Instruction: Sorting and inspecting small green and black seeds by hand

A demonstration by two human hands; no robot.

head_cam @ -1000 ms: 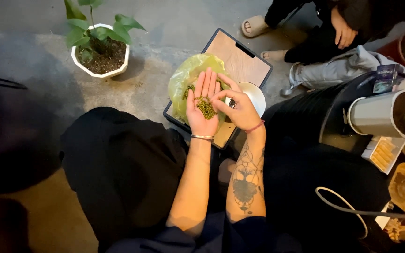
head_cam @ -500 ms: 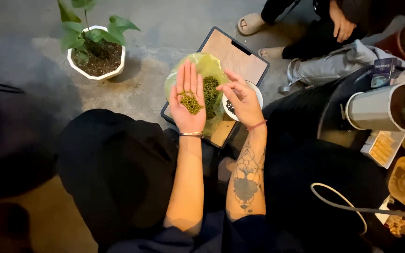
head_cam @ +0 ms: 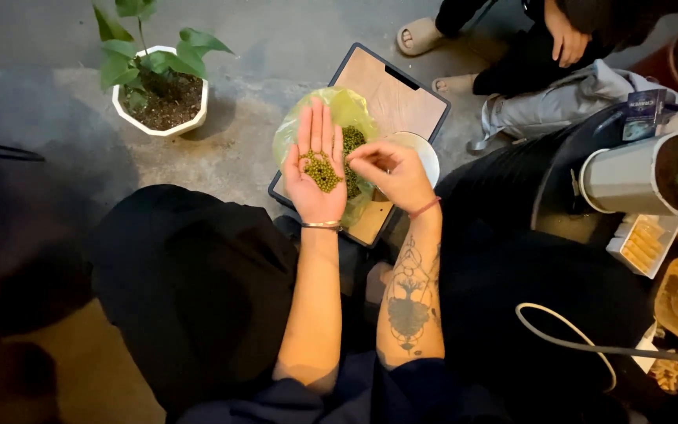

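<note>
My left hand lies flat, palm up, with a small heap of green beans on the palm. It hovers over a yellow-green plastic bag that holds more green beans. My right hand is beside it with fingertips pinched together just right of the heap; whether a bean is between them cannot be made out. The bag rests on a wooden board with a dark rim. A white bowl shows under my right hand.
A white pot with a leafy plant stands at the upper left on concrete floor. Another person sits at the top right, hand on knee, sandalled feet near the board. A metal cylinder and small boxes crowd the right.
My left hand has flattened and shifted slightly left with the beans on its palm. My right hand's fingers have drawn away from the palm into a pinch beside it.
</note>
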